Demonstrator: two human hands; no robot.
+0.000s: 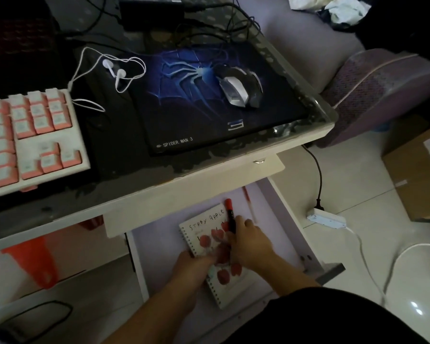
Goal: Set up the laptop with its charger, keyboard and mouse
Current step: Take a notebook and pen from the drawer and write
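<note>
The white keyboard with pink-sided keycaps (pixel 27 137) lies at the left edge of the dark glass-topped table (pixel 124 167), partly cut off by the frame. The black and silver mouse (pixel 238 86) sits on the black mouse pad with a blue spider emblem (pixel 196 110), toward the pad's far right. A pair of white wired earbuds (pixel 114 70) lies between keyboard and pad, its cord looping onto the pad's corner. Black cables (pixel 219 26) tangle at the back of the table by a dark box; the laptop cannot be made out.

Below the table's front edge a white drawer (pixel 159 256) stands pulled open. Both hands reach into it. The left hand (pixel 196 266) presses on the white spiral-bound notebook with red apple prints (pixel 216 247), fingers spread flat. The right hand (pixel 251 242) is closed around a black marker with a red cap (pixel 230 214), over the notebook. On the pale floor to the right lies a white power strip (pixel 325 218) with a black plug in it.
</note>
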